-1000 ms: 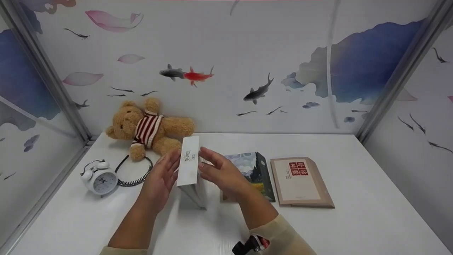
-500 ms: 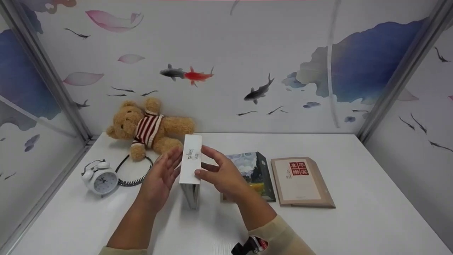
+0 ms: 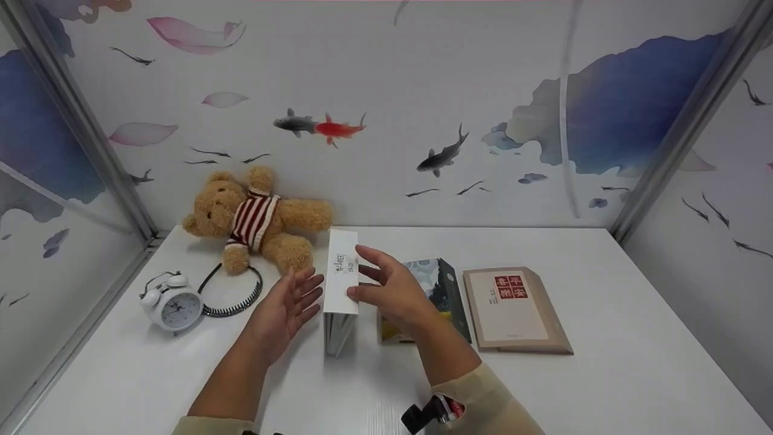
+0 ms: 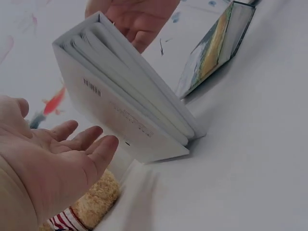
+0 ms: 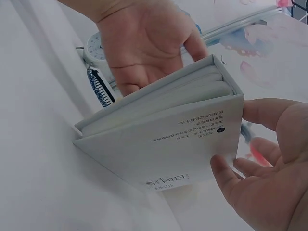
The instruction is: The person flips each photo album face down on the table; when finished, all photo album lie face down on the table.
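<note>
Standing on its lower edge on the white table [image 3: 604, 374], a thick white book [image 3: 341, 272] rises upright with its spine turned up and toward the person, its page block showing at the near end. The right hand [image 3: 392, 290] steadies the white book from its right side: the thumb lies against the spine edge and the fingers are only loosely bent along the cover, a light hold rather than a closed grasp. The left hand [image 3: 284, 311] hovers just to the left of the white book, palm facing it and fingers straight and spread; in the left wrist view a gap shows between those fingers [image 4: 86, 139] and the cover, so it holds nothing. Directly right of the white book, partly behind the right hand, lies a book with a painted landscape cover [image 3: 438, 290], and further right of that a tan book with red characters [image 3: 513, 308] lies flat. Behind and left of the white book a teddy bear in a striped sweater [image 3: 256, 217] lies against the wall. Well left of the white book stand a white alarm clock [image 3: 172, 305] and a coiled black cord [image 3: 235, 296].
</note>
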`<state>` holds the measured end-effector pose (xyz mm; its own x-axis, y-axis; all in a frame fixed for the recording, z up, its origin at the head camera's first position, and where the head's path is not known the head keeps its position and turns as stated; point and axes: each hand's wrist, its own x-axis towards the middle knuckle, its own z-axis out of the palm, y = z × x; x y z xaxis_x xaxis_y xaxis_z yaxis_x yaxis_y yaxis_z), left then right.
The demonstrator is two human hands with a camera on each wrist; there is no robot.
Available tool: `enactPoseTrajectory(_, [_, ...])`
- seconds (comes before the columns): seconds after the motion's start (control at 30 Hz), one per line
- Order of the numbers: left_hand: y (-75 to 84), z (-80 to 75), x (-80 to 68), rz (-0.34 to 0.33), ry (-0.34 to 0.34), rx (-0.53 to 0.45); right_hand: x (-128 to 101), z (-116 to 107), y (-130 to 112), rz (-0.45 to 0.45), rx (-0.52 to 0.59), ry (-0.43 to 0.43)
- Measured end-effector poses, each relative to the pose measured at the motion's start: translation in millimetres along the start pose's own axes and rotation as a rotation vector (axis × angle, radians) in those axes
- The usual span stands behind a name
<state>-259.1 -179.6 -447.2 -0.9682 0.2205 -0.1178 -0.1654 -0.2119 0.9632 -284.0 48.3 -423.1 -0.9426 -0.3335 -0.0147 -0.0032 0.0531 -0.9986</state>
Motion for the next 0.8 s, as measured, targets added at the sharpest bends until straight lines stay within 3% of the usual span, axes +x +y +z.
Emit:
enactPoseTrajectory(0.1, [-7.6,-5.3,3.5,-0.058,0.018,0.012,1,-3,0,-0.004,0.004,0.022])
enactPoseTrajectory(0.37, [-17.8,-11.7,5.8,-0.121,0.046,0.007,4,-9,2,-0.022,-0.051,0.02])
enactPoseTrajectory(0.8, [-19.3,-14.3,8.4,-0.135,0.059,0.021,6,-12,9,0.033,-0.117,0.02])
